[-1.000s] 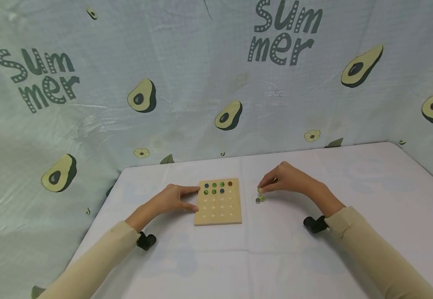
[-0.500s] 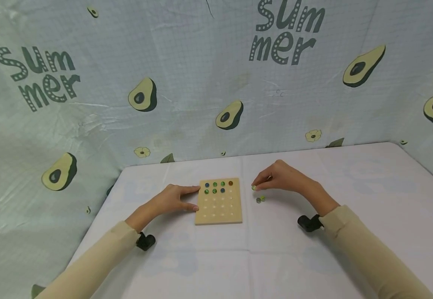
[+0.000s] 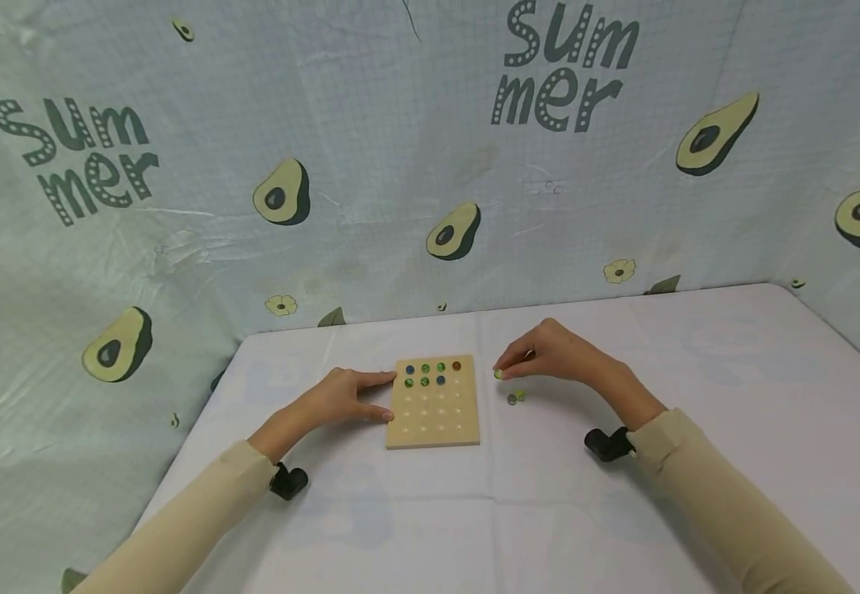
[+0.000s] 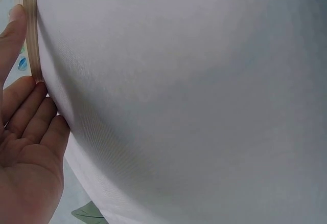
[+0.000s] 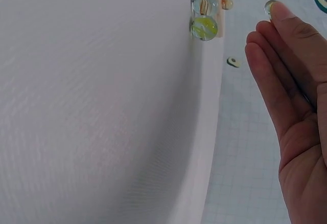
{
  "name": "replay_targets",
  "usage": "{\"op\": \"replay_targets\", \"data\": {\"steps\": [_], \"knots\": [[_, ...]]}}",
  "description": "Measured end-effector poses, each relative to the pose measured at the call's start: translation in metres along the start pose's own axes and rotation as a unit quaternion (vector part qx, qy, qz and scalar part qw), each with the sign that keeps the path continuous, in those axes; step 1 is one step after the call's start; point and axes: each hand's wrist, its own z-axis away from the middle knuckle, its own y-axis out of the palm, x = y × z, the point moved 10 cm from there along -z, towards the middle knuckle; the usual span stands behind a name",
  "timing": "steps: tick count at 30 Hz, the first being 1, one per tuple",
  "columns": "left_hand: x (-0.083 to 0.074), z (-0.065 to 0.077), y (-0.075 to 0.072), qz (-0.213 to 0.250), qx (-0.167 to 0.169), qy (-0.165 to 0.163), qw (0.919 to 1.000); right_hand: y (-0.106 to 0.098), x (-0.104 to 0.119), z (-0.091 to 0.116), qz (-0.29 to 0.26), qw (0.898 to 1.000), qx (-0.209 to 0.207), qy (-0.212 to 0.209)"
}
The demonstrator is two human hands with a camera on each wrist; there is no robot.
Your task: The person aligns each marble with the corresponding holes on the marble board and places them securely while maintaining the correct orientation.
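Note:
A square wooden board [image 3: 433,433] with rows of round hollows lies on the table; several glass marbles in green, blue and amber sit in its two far rows. My left hand [image 3: 337,403] rests against the board's left edge, thumb and forefinger spread along it; in the left wrist view its fingers [image 4: 31,114] are fairly straight. To the right of the board, my right hand [image 3: 555,353] pinches a clear marble with yellow-green [image 5: 269,9] between thumb and fingertips, raised over the cloth. Below that hand lie two loose marbles, one yellow-green [image 5: 204,28] and one clear with a brownish swirl [image 5: 205,4].
A white cloth covers the table [image 3: 430,528]. Behind it hangs a pale backdrop [image 3: 370,107] printed with avocados and lettering. Black wrist cameras sit under both sleeves, the right one [image 3: 608,445] low over the cloth.
My right hand has moved left toward the board with the marble, away from the two loose marbles. My left hand and the board have stayed in place.

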Motion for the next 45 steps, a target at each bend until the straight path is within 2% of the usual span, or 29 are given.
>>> {"op": "replay_targets", "data": {"steps": [28,45], "knots": [[-0.003,0.001,-0.002,-0.007,0.001,0.003,1.0,0.008,0.017,-0.021,-0.01,0.999,-0.017,-0.045],[-0.002,-0.001,-0.001,-0.008,0.003,0.005,1.0,0.013,0.016,-0.033,-0.005,0.999,-0.028,-0.027]]}}
